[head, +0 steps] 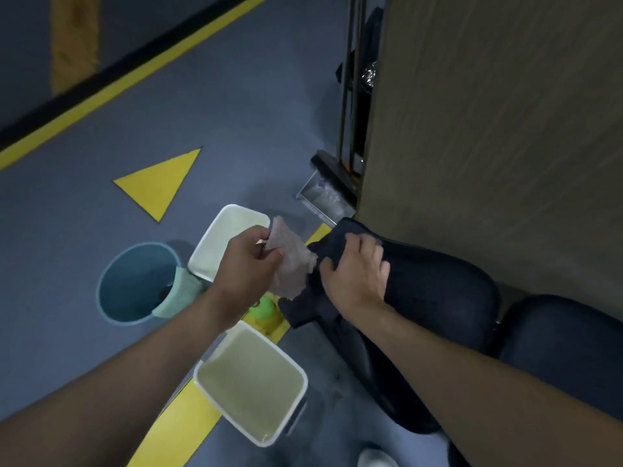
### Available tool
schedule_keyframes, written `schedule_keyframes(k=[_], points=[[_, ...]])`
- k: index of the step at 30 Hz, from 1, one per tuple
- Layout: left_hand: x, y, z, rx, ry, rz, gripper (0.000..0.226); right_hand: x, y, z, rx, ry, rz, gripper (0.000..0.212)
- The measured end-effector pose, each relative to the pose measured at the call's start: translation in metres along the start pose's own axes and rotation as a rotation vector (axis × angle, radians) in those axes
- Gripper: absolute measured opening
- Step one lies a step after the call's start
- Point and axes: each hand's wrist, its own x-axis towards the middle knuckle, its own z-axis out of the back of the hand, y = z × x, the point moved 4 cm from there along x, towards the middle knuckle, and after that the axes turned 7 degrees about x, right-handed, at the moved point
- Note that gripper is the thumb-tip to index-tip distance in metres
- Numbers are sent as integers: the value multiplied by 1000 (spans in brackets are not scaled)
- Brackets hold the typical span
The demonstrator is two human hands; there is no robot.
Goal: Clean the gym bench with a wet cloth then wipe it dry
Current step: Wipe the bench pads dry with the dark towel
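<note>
1. Bucket [135, 281], blue and round, furthest left on the floor, with a mint cloth [178, 294] draped over its rim.
2. Next along, two white tubs on the floor: far tub [229, 237] apparently empty, near tub [266, 441] filled with cloudy water.
3. Left hand [246, 264] raised above the gap between the tubs, thumb and fingers [263, 235] pinched together on one corner of a grey cloth [290, 261] that hangs crumpled below. Cannot tell whether wet or dry.
4. Green-capped bottle [264, 310] upright on the floor, just under the hanging cloth.
5. Right hand [357, 267] with fingers bent over and clamped on a dark cloth [303, 311], held against the near end of the gym bench [438, 284]. Black padding stretching away to the right beside the wall.
6. Possible trouble from here:
   - Drips onto the floor from the grey cloth, if soaked and not wrung over a tub.
   - Mix-up of the two cloths, leaving the pad damp after the drying pass.
   - Dark cloth sliding off the pad's end once released, down onto the bottle.
   - Near tub knocked by a foot, spilling water.
</note>
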Motion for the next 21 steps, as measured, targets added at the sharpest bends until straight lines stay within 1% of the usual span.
schedule_keyframes(k=[2,4,6,9,10,14,17,19,21], points=[[20,6,10,15,-23,-18,11,11,15,-23,-27,16,-43,78],[36,12,17,49,-30,-46,13,19,20,-47,-71,41,-111,91],[51,21,19,68,-5,-69,10,20,18,-66,-189,36,-133,95],[65,33,15,18,92,-81,7,16,10,-73,-261,-91,-58,88],[68,36,12,-3,123,-75,8,17,7,-71,-272,-97,-31,86],[75,35,-9,-71,258,-59,12,23,-14,-52,-324,28,9,78],[78,29,-30,-129,365,-26,17,16,-27,-32,-331,6,-87,75],[82,27,-44,-164,441,37,19,3,-40,-24,-308,-27,-186,75],[86,28,-60,-203,509,120,18,-13,-52,-20,-282,-95,-238,73]])
